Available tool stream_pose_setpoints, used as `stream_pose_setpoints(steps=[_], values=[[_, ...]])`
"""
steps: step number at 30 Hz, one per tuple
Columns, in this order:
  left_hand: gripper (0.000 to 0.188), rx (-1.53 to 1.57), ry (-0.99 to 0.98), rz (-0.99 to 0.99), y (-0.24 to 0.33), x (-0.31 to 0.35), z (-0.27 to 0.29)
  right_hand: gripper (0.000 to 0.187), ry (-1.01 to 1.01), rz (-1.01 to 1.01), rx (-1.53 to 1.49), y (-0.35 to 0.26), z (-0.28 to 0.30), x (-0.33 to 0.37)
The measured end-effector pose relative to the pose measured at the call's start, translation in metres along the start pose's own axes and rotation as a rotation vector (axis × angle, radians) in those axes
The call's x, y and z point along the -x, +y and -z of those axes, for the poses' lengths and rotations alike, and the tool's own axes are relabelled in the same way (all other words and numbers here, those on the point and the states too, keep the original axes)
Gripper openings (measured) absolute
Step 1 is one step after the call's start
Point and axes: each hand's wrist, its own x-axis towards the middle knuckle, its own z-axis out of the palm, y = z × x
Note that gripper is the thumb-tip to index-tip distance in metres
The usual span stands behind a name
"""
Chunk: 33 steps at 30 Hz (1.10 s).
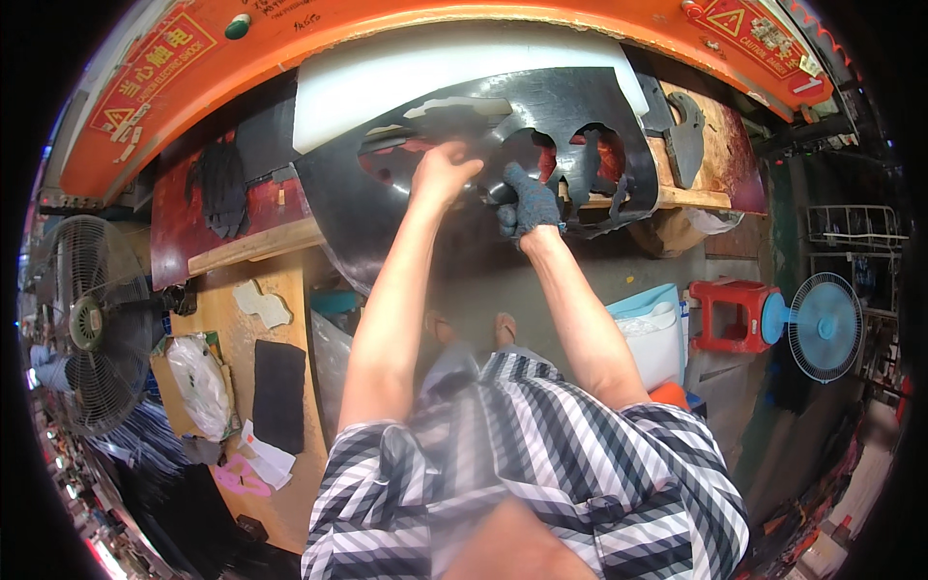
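Observation:
A large glossy black sheet (338, 198), perhaps leather, lies over the work surface and hangs down its near side. Several irregular holes are cut through it, and red shows through some of them. My bare left hand (445, 176) is closed at the sheet beside the long left hole, its fingertips partly hidden. To its right, my right hand (532, 203) wears a dark grey knitted glove and grips the sheet's near part below the middle hole.
A white board (387, 87) lies behind the sheet under an orange machine beam (367, 37). At right are a metal cutting die (686, 140), a red stool (732, 317) and a blue fan (825, 327). A wooden table (290, 387) and black fan (87, 324) stand left.

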Motion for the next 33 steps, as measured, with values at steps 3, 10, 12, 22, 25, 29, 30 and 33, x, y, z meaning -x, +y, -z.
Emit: stream_pose_setpoints(steps=[3, 10, 12, 22, 25, 29, 30, 33], values=[[0.06, -0.001, 0.02, -0.016, 0.003, 0.001, 0.001, 0.023, -0.015, 0.078, -0.057, -0.003, -0.002, 0.005], [0.047, -0.304, 0.338, -0.409, 0.015, 0.026, -0.011, 0.024, 0.08, -0.18, -0.22, -0.022, -0.01, 0.017], [0.04, -0.218, 0.281, -0.335, 0.021, 0.032, -0.013, 0.025, 0.075, -0.172, -0.203, -0.023, -0.011, 0.019], [0.028, -0.67, -0.084, -0.513, 0.035, 0.043, 0.001, 0.034, -0.068, 0.392, 0.211, 0.029, 0.005, -0.017], [0.032, -0.221, -0.155, -0.333, 0.027, 0.037, 0.01, 0.031, -0.036, 0.547, 0.311, 0.054, 0.007, -0.038], [0.032, -0.355, -0.127, -0.624, 0.009, 0.044, 0.007, 0.023, 0.027, 0.424, 0.292, 0.061, 0.009, -0.048], [0.032, -0.356, -0.086, -0.609, 0.005, 0.048, 0.005, 0.022, 0.036, 0.395, 0.316, 0.059, 0.008, -0.047], [0.025, -0.39, 0.051, -0.587, -0.003, 0.056, -0.004, 0.021, -0.063, 0.374, 0.168, 0.046, 0.003, -0.036]])
